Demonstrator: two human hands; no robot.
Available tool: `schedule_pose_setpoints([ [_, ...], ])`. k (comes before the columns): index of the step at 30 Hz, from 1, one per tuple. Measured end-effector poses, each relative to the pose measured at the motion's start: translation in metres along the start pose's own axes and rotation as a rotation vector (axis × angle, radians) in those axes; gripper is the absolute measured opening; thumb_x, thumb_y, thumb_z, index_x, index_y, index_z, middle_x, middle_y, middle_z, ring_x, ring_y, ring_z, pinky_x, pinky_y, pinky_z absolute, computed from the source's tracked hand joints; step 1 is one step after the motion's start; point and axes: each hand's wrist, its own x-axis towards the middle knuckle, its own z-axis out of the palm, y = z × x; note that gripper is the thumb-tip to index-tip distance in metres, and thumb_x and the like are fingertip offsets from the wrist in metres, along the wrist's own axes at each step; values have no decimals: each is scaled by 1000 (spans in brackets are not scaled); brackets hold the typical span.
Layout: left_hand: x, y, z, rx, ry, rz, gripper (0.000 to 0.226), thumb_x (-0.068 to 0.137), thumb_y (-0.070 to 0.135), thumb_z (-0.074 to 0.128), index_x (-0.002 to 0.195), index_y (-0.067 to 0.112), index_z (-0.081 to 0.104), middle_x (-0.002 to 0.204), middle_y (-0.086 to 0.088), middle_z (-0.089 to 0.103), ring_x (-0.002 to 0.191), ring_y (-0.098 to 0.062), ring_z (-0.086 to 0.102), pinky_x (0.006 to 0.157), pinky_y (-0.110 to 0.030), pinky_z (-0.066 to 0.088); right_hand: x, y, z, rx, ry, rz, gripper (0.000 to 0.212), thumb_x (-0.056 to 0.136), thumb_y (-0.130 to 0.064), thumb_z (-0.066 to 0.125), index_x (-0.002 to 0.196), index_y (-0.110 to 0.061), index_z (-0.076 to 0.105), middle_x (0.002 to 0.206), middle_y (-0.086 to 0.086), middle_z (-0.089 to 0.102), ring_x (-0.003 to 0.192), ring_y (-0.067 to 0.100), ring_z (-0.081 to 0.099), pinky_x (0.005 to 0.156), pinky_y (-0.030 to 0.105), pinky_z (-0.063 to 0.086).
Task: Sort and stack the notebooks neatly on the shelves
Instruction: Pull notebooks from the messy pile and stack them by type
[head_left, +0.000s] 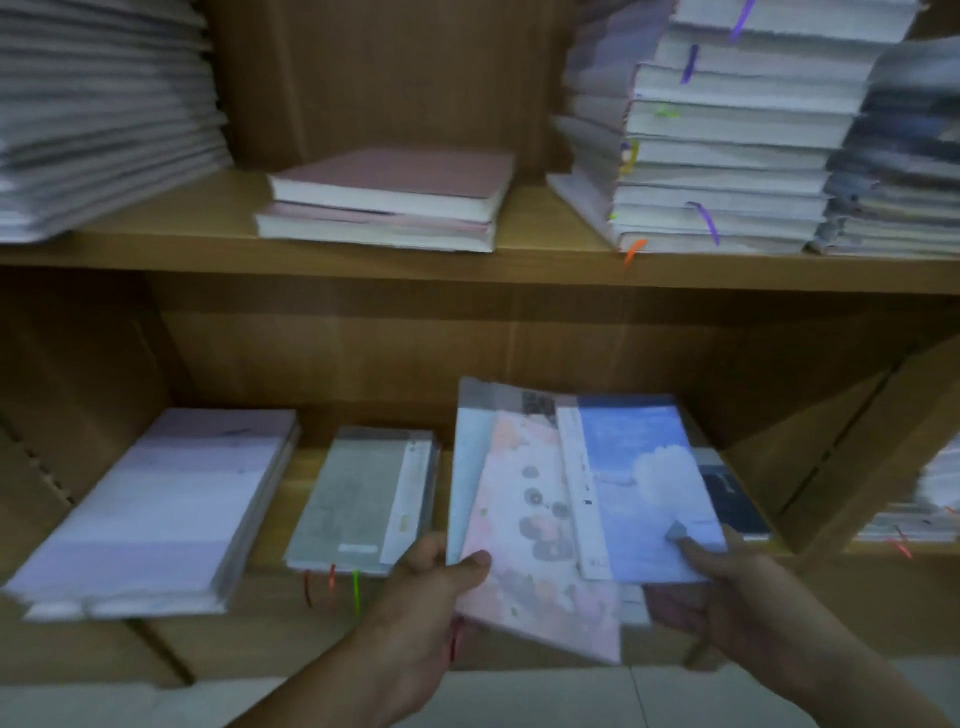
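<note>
In front of the lower shelf (291, 519) I hold a loose fan of notebooks. My left hand (431, 587) grips the pink patterned notebook (524, 525) at its near left edge, thumb on top. My right hand (727, 587) grips the blue sky-cover notebook (644, 483) at its near right corner, thumb on the cover. A pale blue-grey notebook (467, 457) lies beneath them, and a dark notebook (727, 493) shows at the right. On the lower shelf lie a lilac stack (161, 504) and a grey stack (363, 493) with ribbon markers.
The upper shelf (467, 270) carries a tall white stack (98, 109) at the left, two pink notebooks (384, 200) in the middle, and tall stacks (727, 135) with coloured ribbons at the right. A slanted wooden divider (852, 452) stands at the right. Pale floor tiles (545, 696) show below.
</note>
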Motion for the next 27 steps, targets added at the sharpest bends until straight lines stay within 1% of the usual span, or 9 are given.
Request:
schedule_pose_setpoints([
  [3,5,7,-28,-41,71,67,26,89,-2,71,112,-2,61,101,-21,76,90,-38,74,82,-46,59,2,7,21,-5,-21,63,41,92,-14,68,131,-22,57,120,24,70,106,52,67,98,70,46],
  [6,13,6,-47,-25,109,76,33,84,-1,77,112,-4,62,103,-22,76,96,-38,73,92,-52,57,4,26,55,-80,-38,122,38,92,-12,64,129,-18,60,120,20,71,108,47,68,102,67,46],
  [10,21,-10,-52,129,211,49,33,81,1,82,108,2,64,98,-13,78,86,-27,76,75,-40,62,12,55,90,-239,20,205,35,91,-12,72,125,-20,67,112,11,76,108,37,70,96,64,52],
  [13,22,-7,-45,197,232,-1,13,96,13,67,108,15,63,100,-7,76,87,-26,75,63,-45,63,12,68,104,-264,42,202,37,88,-18,77,124,-22,67,107,13,76,102,36,70,90,62,55],
  [16,22,5,-45,198,149,-42,17,100,9,53,110,17,64,98,-6,77,82,-25,77,67,-52,64,15,74,106,-133,52,131,45,86,-4,75,129,-13,61,115,16,73,98,35,71,94,58,54],
  [20,18,25,-56,365,188,146,17,102,10,53,105,19,68,98,-4,74,83,-24,73,62,-38,63,5,57,100,-158,-17,173,46,78,-13,82,121,-24,69,120,14,73,94,35,68,90,49,48],
  [23,13,43,-75,434,288,279,11,103,17,56,105,24,65,101,0,72,87,-18,68,55,-27,58,-2,43,99,-181,14,143,49,76,-9,80,122,-21,67,106,10,77,93,32,72,85,45,56],
  [25,8,52,-91,366,322,272,9,103,19,58,105,21,66,101,-5,72,86,-27,71,59,-41,64,-7,35,108,-137,9,88,42,83,-7,75,122,-19,64,102,10,77,91,32,73,74,47,61],
  [27,-2,59,-108,298,349,255,14,102,19,59,113,17,68,101,-10,73,85,-34,73,64,-57,63,-10,33,124,-97,9,-40,37,93,-1,65,124,-21,62,108,12,75,96,35,73,74,48,60],
])
